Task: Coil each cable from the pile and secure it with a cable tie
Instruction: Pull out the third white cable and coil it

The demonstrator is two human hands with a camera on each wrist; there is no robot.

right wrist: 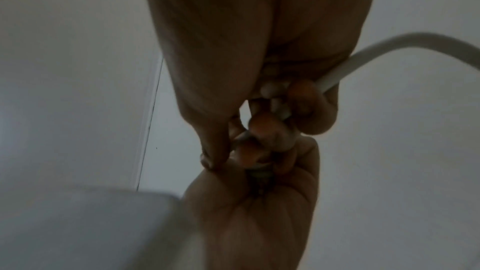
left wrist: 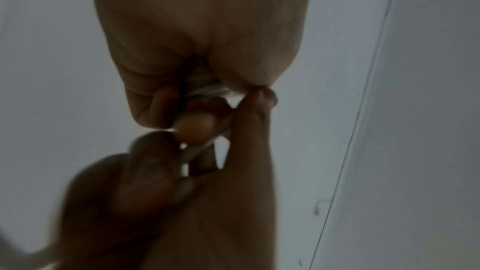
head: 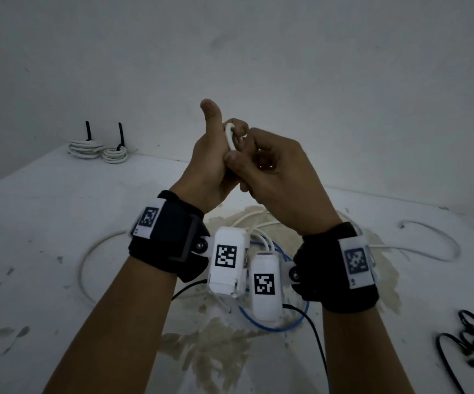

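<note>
Mid-frame, raised before a bare grey wall: left hand and right hand both clenched around a white cable. Below, a stained white table; loose cables bottom centre, two tied coils upper left, black ties lower right.

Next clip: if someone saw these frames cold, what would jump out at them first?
The two hands raised mid-frame: the left hand, thumb up, and the right hand pressed together around a white cable being looped. Next, two finished white coils with black ties standing up, at the table's far left edge by the wall. Then the loose pile of white and blue cable under the wrists, and spare black cable ties at the near right.
</note>
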